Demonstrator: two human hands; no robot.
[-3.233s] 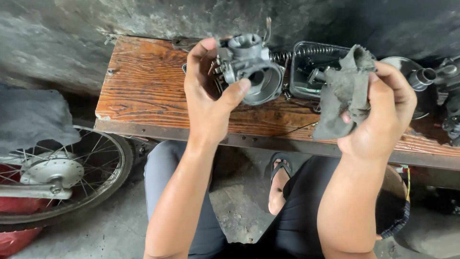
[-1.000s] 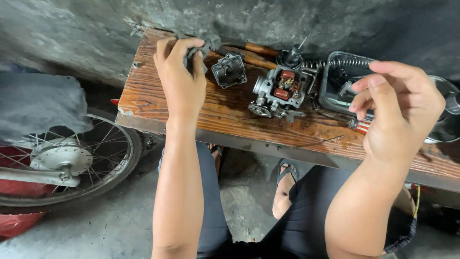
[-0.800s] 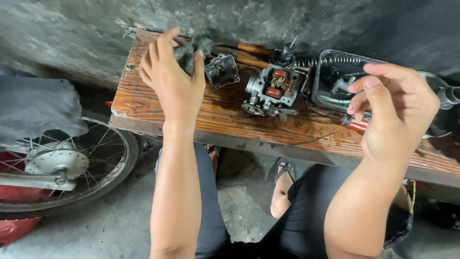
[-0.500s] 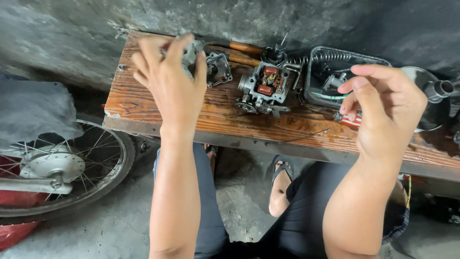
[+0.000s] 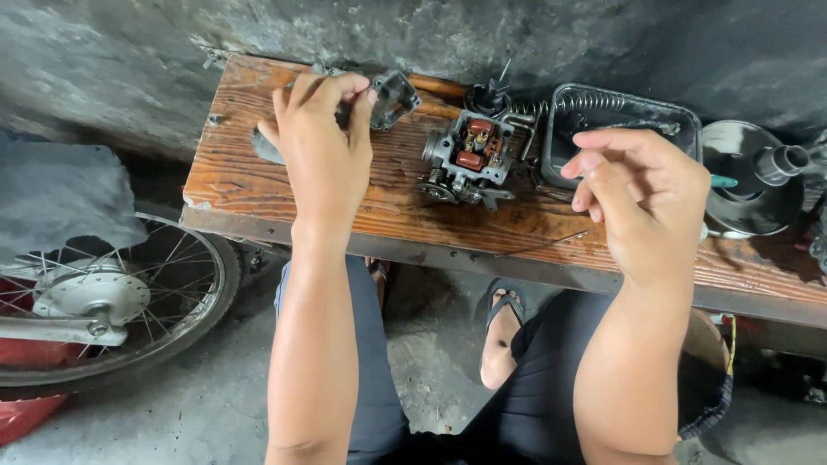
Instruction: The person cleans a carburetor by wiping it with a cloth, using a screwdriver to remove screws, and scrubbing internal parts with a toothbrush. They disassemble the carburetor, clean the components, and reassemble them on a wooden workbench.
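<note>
My left hand (image 5: 323, 146) is closed around a grey metal piece (image 5: 263, 146) whose end sticks out to the left of my palm, over the left part of the wooden bench (image 5: 258, 194). A small dark bowl-shaped cover (image 5: 392, 99) lies right at its fingertips. The carburetor body (image 5: 469, 155), opened side up with red parts showing, rests on the bench between my hands. My right hand (image 5: 642, 198) hovers to its right with fingers loosely bent and nothing seen in it.
A black tray (image 5: 680, 116) holding a coil spring stands behind my right hand, with a round metal part (image 5: 749, 185) beyond it. A wooden-handled tool (image 5: 439, 86) lies at the back. A spoked wheel (image 5: 112, 293) and grey cloth (image 5: 60, 189) are at left.
The rag has left my right hand and the carburetor is now down on the bench. My left hand reached to the bench's left and took up the grey piece.
</note>
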